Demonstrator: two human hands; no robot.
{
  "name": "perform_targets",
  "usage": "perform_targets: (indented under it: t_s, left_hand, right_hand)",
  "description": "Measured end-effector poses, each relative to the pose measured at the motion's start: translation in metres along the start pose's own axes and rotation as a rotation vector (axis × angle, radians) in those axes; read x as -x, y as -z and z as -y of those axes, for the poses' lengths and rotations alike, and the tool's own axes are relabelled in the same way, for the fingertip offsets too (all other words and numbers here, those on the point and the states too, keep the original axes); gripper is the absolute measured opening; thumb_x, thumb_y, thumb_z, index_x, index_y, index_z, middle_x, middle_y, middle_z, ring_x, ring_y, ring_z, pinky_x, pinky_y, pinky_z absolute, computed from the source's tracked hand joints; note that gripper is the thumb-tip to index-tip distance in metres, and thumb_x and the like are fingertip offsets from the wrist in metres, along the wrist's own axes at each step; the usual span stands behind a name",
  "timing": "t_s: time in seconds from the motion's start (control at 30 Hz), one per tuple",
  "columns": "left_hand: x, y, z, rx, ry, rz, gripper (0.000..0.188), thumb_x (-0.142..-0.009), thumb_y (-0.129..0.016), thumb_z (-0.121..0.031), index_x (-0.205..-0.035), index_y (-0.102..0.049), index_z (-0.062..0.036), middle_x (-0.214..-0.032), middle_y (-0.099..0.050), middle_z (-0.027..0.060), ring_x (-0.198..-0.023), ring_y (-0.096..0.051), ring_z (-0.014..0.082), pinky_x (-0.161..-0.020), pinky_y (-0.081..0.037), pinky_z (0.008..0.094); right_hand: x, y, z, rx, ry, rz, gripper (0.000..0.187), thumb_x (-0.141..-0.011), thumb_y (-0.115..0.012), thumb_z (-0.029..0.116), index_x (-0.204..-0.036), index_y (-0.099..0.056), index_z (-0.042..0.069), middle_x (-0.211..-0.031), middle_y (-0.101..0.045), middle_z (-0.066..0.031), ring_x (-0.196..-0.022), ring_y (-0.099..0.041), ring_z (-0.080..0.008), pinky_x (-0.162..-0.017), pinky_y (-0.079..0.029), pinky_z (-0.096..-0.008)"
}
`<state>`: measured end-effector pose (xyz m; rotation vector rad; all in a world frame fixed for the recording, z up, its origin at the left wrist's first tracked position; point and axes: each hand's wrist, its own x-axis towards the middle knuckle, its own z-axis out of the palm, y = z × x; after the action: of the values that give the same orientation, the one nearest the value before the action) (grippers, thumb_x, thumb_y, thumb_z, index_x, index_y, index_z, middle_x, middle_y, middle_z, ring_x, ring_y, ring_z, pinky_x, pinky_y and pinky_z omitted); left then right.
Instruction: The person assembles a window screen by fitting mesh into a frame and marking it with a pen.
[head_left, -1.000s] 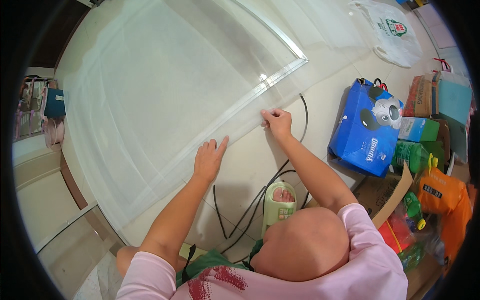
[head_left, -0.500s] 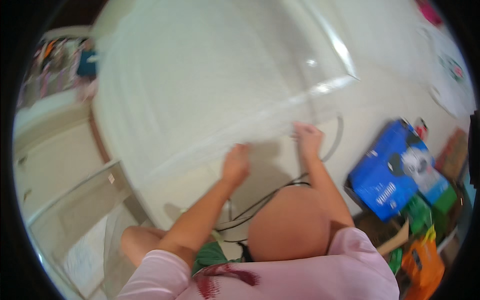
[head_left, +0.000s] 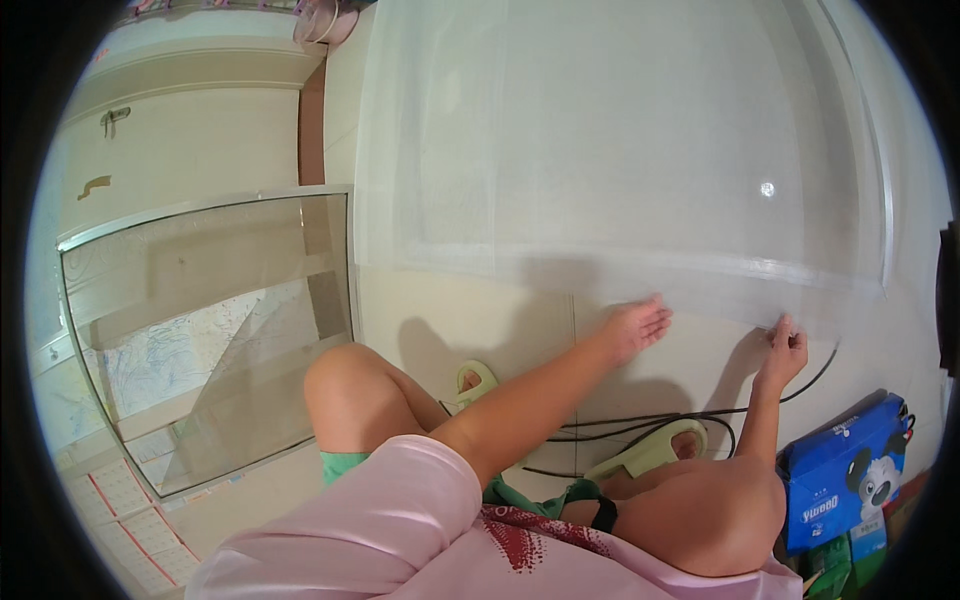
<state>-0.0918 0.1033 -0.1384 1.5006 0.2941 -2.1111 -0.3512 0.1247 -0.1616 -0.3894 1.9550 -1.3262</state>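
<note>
A sheer white mesh sheet (head_left: pixel 620 140) lies spread over the floor in front of me, with a thin pale metal frame bar (head_left: pixel 884 180) along its right side. At the sheet's near right part, my right hand (head_left: pixel 786 350) pinches the loose edge between thumb and fingers. My left hand (head_left: pixel 637 332) is just left of it, at the sheet's near edge, fingers stretched and holding nothing. Whether it touches the mesh I cannot tell. A black cord (head_left: pixel 650 417) runs in loops across the floor below both hands, its end near my right hand.
To the left leans a framed glass or mesh panel (head_left: pixel 240 340), beside a pale cabinet (head_left: pixel 200 140). A blue box (head_left: pixel 835 480) with a panda picture stands at the lower right. My feet wear light green slippers (head_left: pixel 640 455) near the cord.
My view has swung, so the mesh sheet and box sit farther right. My left hand has opened from a closed grip near the edge; my right hand still pinches at the edge.
</note>
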Motion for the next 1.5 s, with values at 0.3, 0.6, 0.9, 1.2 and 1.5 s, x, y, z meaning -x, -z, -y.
perform_targets:
  t_s: [0.3, 0.6, 0.9, 1.2, 1.5]
  left_hand:
    - [0.025, -0.011, 0.025, -0.187, 0.137, 0.133, 0.038, -0.088, -0.052, -0.003, -0.126, -0.045, 0.0005, -0.115, -0.058, 0.0113, -0.107, -0.055, 0.0212, -0.095, -0.044, 0.0343]
    - [-0.007, -0.085, 0.058, -2.084, -1.347, 0.601, 0.057, -0.075, -0.054, 0.001, -0.129, -0.038, 0.0068, -0.136, -0.035, 0.0230, -0.121, -0.038, 0.0356, -0.103, -0.029, 0.0437]
    - [-0.027, -0.099, 0.069, -2.177, -1.434, 0.478, 0.070, -0.075, -0.063, -0.012, -0.134, -0.032, 0.0071, -0.137, -0.036, 0.0232, -0.128, -0.032, 0.0366, -0.106, -0.025, 0.0437]
    - [-0.021, -0.103, 0.074, -2.156, -1.182, 0.380, 0.078, -0.077, -0.066, -0.018, -0.137, -0.024, 0.0073, -0.138, -0.033, 0.0240, -0.130, -0.029, 0.0362, -0.107, -0.022, 0.0470]
    - [-0.017, -0.103, 0.079, -2.107, -1.155, 0.329, 0.079, -0.078, -0.066, -0.020, -0.138, -0.023, 0.0070, -0.139, -0.032, 0.0243, -0.131, -0.028, 0.0366, -0.106, -0.022, 0.0474]
  right_hand:
    - [0.009, -0.021, 0.001, 0.177, 0.001, -0.069, 0.024, -0.082, -0.066, 0.018, -0.068, -0.056, 0.002, -0.061, -0.051, 0.0010, -0.058, -0.042, -0.0084, -0.052, -0.036, -0.0266]
    - [0.009, -0.009, 0.013, -0.256, -0.089, -0.084, 0.013, -0.082, -0.066, 0.011, -0.076, -0.062, 0.000, -0.068, -0.056, 0.0012, -0.062, -0.046, -0.0060, -0.057, -0.038, -0.0214]
    - [0.012, -0.013, 0.026, -0.388, -0.178, -0.056, 0.018, -0.082, -0.068, 0.013, -0.072, -0.060, 0.000, -0.069, -0.057, -0.0001, -0.062, -0.046, -0.0063, -0.058, -0.038, -0.0212]
    - [0.006, -0.010, 0.022, -0.357, -0.129, -0.044, 0.018, -0.085, -0.065, 0.015, -0.076, -0.062, 0.000, -0.074, -0.059, -0.0013, -0.067, -0.049, -0.0067, -0.061, -0.041, -0.0214]
    - [0.001, -0.003, 0.015, -0.598, -0.261, -0.208, 0.013, -0.087, -0.061, 0.010, -0.082, -0.052, 0.002, -0.083, -0.058, -0.0056, -0.074, -0.055, -0.0101, -0.067, -0.051, -0.0245]
